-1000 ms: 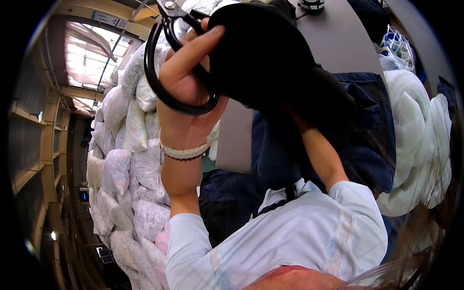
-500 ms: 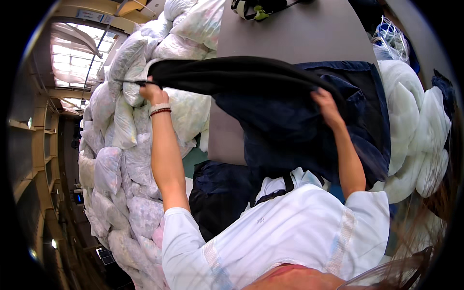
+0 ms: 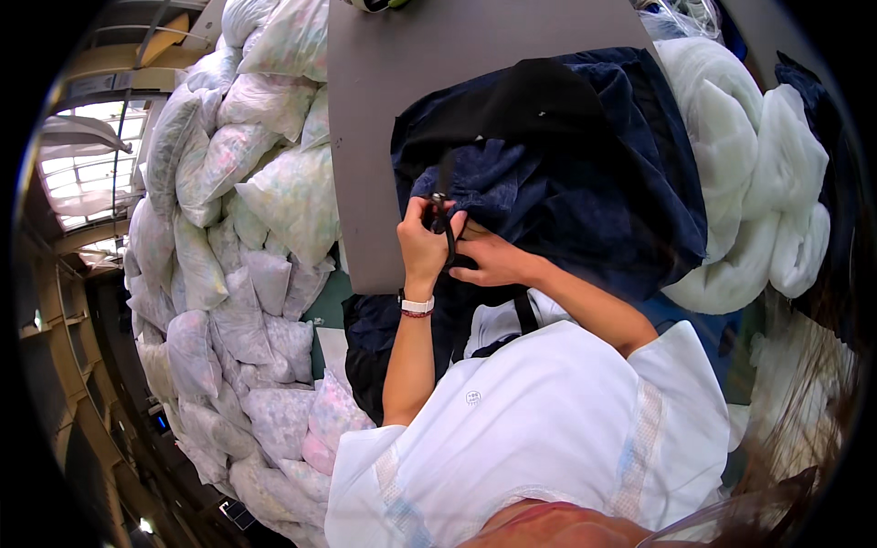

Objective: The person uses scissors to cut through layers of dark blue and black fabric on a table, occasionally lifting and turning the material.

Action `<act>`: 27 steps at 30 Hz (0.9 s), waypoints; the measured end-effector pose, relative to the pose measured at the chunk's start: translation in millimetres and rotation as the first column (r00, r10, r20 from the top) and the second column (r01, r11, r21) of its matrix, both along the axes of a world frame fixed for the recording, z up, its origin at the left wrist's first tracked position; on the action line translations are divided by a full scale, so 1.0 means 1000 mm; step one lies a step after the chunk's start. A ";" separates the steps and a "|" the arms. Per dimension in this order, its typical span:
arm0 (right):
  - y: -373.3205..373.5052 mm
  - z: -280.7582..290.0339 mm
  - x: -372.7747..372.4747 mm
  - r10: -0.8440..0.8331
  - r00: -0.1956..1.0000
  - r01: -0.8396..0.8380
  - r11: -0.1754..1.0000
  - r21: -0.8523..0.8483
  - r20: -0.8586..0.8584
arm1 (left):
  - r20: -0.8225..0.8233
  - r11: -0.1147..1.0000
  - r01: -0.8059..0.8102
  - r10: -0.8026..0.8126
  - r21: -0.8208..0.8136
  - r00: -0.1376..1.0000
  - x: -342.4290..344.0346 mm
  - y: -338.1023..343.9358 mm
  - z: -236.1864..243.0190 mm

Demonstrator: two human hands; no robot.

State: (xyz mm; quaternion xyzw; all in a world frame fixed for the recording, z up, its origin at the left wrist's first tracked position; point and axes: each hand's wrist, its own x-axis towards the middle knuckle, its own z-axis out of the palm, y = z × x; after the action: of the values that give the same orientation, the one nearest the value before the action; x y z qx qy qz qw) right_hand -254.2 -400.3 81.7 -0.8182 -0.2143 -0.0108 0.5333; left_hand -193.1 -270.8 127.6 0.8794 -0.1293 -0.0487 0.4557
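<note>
A dark navy and black fabric piece [image 3: 585,173], a bag or cover by its shape, lies spread on the grey table [image 3: 375,219]. My left hand [image 3: 422,247] is closed around black scissors [image 3: 448,233], their blades pointing away from me and looking blurred. Right beside it, my right hand [image 3: 493,258] is closed at the near edge of the navy fabric, its fingertips close to the scissor handles. What exactly its fingers pinch is partly hidden. The black part of the fabric lies folded over at the far side, with small white specks on it.
Stuffed whitish bags [image 3: 274,210] are piled high along the table's left side. White fluffy batting [image 3: 722,155] hangs at the right. More dark fabric [image 3: 365,338] sits below the table's near edge, close to my body. A clear plastic bundle [image 3: 685,18] is at the far right.
Both hands were apart, stretching the black edge of the fabric in the air. Now the fabric lies lower on the table, and the hands have come together at its near side with the scissors.
</note>
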 end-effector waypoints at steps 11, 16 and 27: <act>-0.179 -0.233 0.106 -0.797 0.539 0.589 0.587 -0.555 -0.272 | 0.087 0.831 -0.409 0.471 -0.376 0.878 -0.066 0.054 0.089; -0.251 -0.312 0.185 -0.320 0.891 0.455 0.629 0.630 -0.323 | 0.254 0.830 -0.338 0.478 -0.444 0.841 -0.114 0.125 0.172; -0.125 -0.136 0.065 0.127 0.876 -0.418 0.682 -0.600 -0.466 | 0.183 0.635 -0.566 0.735 -0.526 0.653 -0.089 0.241 0.168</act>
State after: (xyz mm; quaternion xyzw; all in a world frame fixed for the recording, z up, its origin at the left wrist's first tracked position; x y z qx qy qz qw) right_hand -189.3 -524.9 -53.9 -0.8989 -0.2150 0.3120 0.2200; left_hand -281.8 -30.2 296.0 0.7347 0.1107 0.3237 0.5859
